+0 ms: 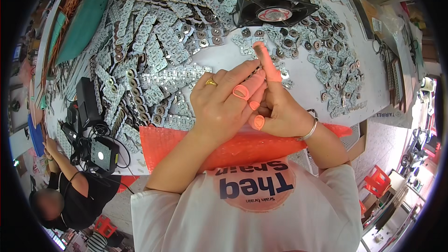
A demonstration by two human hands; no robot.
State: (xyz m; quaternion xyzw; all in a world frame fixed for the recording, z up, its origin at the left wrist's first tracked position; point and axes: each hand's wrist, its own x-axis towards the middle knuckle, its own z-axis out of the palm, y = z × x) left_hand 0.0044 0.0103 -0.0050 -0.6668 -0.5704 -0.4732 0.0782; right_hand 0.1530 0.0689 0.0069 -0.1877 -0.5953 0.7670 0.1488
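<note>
White table [374, 77] under circuit boards [161, 56], black fan [275, 2]

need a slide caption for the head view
Left hand and right hand, with pink finger cots, meet above a white table strewn with grey parts, near a black fan.

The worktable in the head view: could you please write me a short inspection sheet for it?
Surface: white table, largely covered at left.
Job's things: boards heaped at left, with a smaller pile at right.
Clutter: black fan at the far side; red sheet along the near edge.
Hands: left hand and right hand meet, wearing finger cots; anything between them is unclear.
Cables: black tangle at left.
Surroundings: another person at left; red stool at right.
</note>
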